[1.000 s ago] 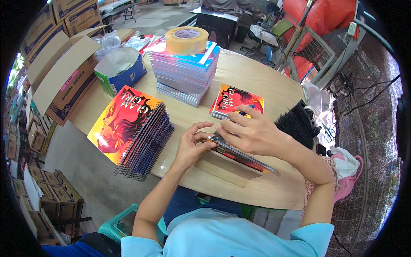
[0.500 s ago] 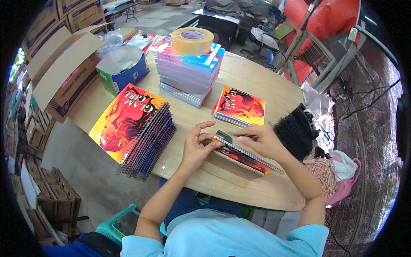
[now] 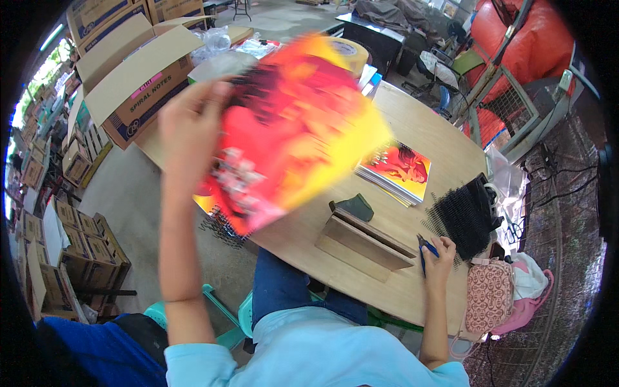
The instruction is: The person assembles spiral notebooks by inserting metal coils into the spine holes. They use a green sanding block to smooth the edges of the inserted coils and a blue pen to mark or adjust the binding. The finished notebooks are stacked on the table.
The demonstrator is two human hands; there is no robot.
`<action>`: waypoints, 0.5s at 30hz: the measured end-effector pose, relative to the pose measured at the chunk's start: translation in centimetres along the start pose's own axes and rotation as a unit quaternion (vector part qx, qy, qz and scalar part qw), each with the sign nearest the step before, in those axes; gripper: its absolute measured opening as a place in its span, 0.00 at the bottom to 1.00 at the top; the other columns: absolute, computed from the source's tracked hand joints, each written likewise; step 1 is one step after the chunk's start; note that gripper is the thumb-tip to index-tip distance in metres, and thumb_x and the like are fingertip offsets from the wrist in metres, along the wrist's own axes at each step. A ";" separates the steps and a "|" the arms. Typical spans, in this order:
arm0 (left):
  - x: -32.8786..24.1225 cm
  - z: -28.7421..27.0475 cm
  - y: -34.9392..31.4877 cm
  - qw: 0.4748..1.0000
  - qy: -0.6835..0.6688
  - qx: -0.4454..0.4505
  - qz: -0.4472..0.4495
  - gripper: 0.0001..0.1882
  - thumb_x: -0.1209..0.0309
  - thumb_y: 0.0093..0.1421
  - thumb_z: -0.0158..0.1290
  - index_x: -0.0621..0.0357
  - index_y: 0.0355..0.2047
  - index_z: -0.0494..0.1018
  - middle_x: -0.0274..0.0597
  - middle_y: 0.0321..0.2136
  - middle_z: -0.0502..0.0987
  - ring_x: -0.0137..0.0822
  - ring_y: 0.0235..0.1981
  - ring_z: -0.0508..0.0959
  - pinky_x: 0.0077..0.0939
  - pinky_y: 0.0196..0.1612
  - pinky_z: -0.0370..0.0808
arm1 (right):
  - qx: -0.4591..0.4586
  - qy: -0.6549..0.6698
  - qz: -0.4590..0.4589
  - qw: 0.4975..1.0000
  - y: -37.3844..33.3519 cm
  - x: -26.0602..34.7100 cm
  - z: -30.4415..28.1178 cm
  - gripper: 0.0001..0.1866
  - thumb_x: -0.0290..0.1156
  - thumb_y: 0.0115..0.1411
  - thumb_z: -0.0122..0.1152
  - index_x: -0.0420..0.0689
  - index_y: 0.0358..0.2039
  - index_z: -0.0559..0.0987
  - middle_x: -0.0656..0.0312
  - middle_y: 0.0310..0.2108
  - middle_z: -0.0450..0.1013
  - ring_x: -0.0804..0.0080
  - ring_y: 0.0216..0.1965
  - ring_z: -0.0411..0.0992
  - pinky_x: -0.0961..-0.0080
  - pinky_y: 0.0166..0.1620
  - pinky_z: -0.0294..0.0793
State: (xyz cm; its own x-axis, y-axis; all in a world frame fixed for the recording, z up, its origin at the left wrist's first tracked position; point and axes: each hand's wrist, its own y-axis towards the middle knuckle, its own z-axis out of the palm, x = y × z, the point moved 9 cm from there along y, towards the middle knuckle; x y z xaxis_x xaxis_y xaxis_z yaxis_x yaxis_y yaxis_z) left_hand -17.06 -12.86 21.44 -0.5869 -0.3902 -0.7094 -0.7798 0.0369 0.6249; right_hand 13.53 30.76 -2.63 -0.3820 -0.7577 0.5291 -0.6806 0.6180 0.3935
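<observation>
My left hand [image 3: 193, 122] is raised at the left, closed on the edge of a red and yellow spiral notebook [image 3: 296, 135], smeared by motion. The notebook hangs tilted above the table and hides much of the piled notebooks [image 3: 222, 226] behind it. Low at the table's right side, my right hand [image 3: 440, 259] grips blue-handled pliers [image 3: 423, 248]. Left of the pliers stands a slotted wooden holder [image 3: 367, 242], with a dark green piece [image 3: 356, 208] at its far end. Black spiral coils [image 3: 458, 209] lie bundled just beyond my right hand.
A short stack of similar covers [image 3: 412, 173] lies mid-table. A tan tape roll [image 3: 348, 55] shows behind the raised notebook. An open carton [image 3: 142, 97] stands at the far left, and a patterned pink bag [image 3: 490, 293] sits by the right edge.
My left hand has lifted the notebook off the wooden holder, up and to the left. My right hand has moved down and right, its pliers now plainly visible. The view has shifted somewhat.
</observation>
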 end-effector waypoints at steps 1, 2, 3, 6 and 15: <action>2.0 -1.7 1.6 0.996 0.085 0.002 0.030 0.14 0.63 0.62 0.52 0.59 0.41 0.79 0.51 0.30 0.81 0.40 0.32 0.81 0.29 0.39 0.74 | -0.002 0.005 -0.013 1.000 0.1 0.6 -0.3 0.17 0.30 0.53 0.67 0.40 0.44 0.80 0.50 0.48 0.67 0.54 0.54 0.65 0.63 0.56 0.64; 4.3 -3.2 2.1 0.990 0.137 -0.001 -0.006 0.15 0.62 0.62 0.51 0.59 0.41 0.78 0.53 0.31 0.80 0.43 0.34 0.82 0.30 0.40 0.74 | 0.000 0.013 -0.027 1.000 0.4 1.5 -0.6 0.18 0.31 0.53 0.67 0.40 0.44 0.80 0.50 0.49 0.67 0.54 0.53 0.65 0.63 0.56 0.65; 6.3 -4.1 2.1 0.981 0.191 0.002 -0.031 0.15 0.62 0.62 0.51 0.58 0.42 0.79 0.54 0.32 0.80 0.45 0.36 0.82 0.32 0.40 0.74 | -0.001 0.018 -0.041 0.999 0.5 2.3 -0.9 0.18 0.31 0.53 0.67 0.41 0.44 0.80 0.50 0.49 0.67 0.54 0.53 0.66 0.63 0.56 0.65; 12.1 -4.2 0.5 0.946 0.305 0.042 -0.107 0.15 0.61 0.61 0.52 0.56 0.41 0.80 0.53 0.33 0.80 0.49 0.37 0.81 0.37 0.41 0.74 | 0.038 0.073 -0.072 0.994 0.9 6.3 -1.6 0.16 0.31 0.54 0.66 0.40 0.44 0.80 0.51 0.49 0.69 0.58 0.50 0.68 0.67 0.53 0.67; 11.1 -2.3 -0.9 0.937 0.346 0.032 0.021 0.15 0.65 0.58 0.57 0.52 0.45 0.79 0.53 0.43 0.78 0.50 0.43 0.79 0.39 0.46 0.74 | 0.149 0.071 -0.170 0.972 -0.9 14.4 0.6 0.25 0.29 0.46 0.70 0.43 0.48 0.78 0.52 0.39 0.74 0.54 0.39 0.73 0.68 0.40 0.73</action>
State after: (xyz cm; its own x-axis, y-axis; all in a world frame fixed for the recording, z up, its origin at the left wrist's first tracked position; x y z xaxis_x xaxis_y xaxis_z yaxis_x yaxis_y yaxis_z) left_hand -22.38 -19.38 13.76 -0.3535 -0.8897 -0.2891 -0.7831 0.1124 0.6117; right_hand 8.27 19.13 4.22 -0.0286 -0.8577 0.5134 -0.9110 0.2338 0.3398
